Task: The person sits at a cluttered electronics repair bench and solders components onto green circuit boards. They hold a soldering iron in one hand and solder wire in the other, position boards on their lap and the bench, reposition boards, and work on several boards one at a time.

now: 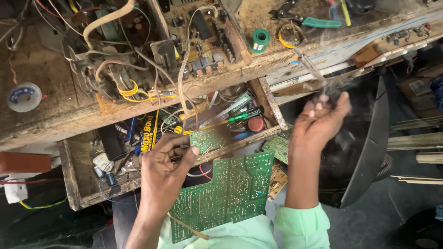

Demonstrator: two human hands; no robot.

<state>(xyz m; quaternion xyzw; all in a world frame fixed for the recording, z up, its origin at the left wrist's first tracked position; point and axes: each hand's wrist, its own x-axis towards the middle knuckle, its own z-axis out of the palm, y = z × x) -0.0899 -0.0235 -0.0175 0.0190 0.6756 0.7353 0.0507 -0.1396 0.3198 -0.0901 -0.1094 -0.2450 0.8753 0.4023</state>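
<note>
wire-crammed drawer [92, 184], gap between hands, workbench [55, 115] cluttered

A worn, stained wooden desk [55, 115] crosses the upper view, its open drawer [69, 175] hanging from the front edge, with a dark grey floor [369, 221] below in even daylight and pale wooden slats [415, 138] at right.

An electronics repair workshop. A worn wooden bench [55, 115] runs across the upper frame, strewn with circuit boards and tangled wires [124, 87]. A green solder spool [260, 39] and pliers [295, 16] lie at upper centre. An open drawer [74, 184] at centre left is crammed with loose parts, and a green circuit board [230, 193] sits low centre.
</note>
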